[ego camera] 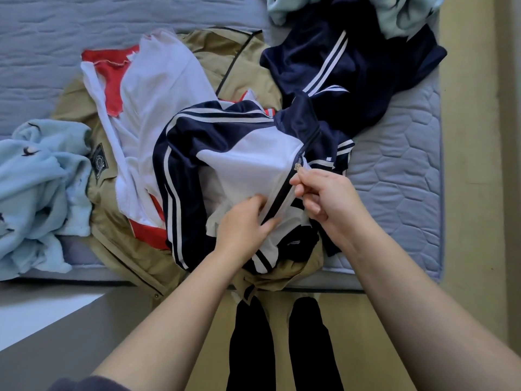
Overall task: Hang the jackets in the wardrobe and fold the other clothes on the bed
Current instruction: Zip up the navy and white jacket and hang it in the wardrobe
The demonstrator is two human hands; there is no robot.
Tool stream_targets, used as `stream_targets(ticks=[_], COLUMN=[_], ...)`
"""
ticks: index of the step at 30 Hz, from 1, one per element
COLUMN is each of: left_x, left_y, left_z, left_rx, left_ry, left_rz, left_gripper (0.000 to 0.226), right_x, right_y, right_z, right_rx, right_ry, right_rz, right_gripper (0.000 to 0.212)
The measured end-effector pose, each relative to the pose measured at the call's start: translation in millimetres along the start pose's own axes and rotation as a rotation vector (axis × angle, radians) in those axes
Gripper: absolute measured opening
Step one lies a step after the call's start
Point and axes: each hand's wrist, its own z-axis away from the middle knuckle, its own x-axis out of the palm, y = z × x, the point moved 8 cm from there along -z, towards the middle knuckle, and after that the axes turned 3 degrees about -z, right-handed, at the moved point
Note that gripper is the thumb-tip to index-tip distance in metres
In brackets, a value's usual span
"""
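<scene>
A navy and white track jacket (225, 153) with white stripes lies on top of a clothes pile at the near edge of the bed (394, 176). My right hand (324, 196) pinches its zipper pull (298, 167) partway up the dark zipper. My left hand (242, 224) grips the jacket's white front just left of the zipper, near the hem. Under it lie a white and red garment (146, 88) and a tan jacket (239, 60). Dark navy striped trousers (352, 69) lie behind to the right.
A light blue fleece garment (36, 176) with bird prints sits at the left near edge of the bed, and another light blue one (400, 12) at the far right. The beige floor (473, 165) runs along the bed's right side. My dark-socked feet (276, 342) stand below.
</scene>
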Motion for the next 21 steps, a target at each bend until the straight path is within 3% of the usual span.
stream_targets(ticks=[2, 6, 14, 21], left_x=[-12.9, -9.6, 28.8, 17.7], left_y=[15.7, 10.4, -63.4, -49.5], left_z=[-9.3, -13.4, 21.5, 13.8], left_rx=[0.057, 0.093, -0.147, -0.189], left_ry=[0.075, 0.029, -0.207, -0.287], left_rz=[-0.023, -0.152, -0.299, -0.225], left_gripper=[0.024, 0.030, 0.032, 0.022], right_x=[-0.9, -7.6, -17.0, -7.5], right_y=[-1.1, -6.7, -29.1, -46.4], right_z=[0.5, 2.0, 5.9, 13.4], right_rx=[0.001, 0.004, -0.063, -0.130], right_ry=[0.005, 0.047, 0.068, -0.015], right_rz=[-0.020, -0.114, -0.183, -0.145], right_gripper=[0.030, 0.030, 0.029, 0.032])
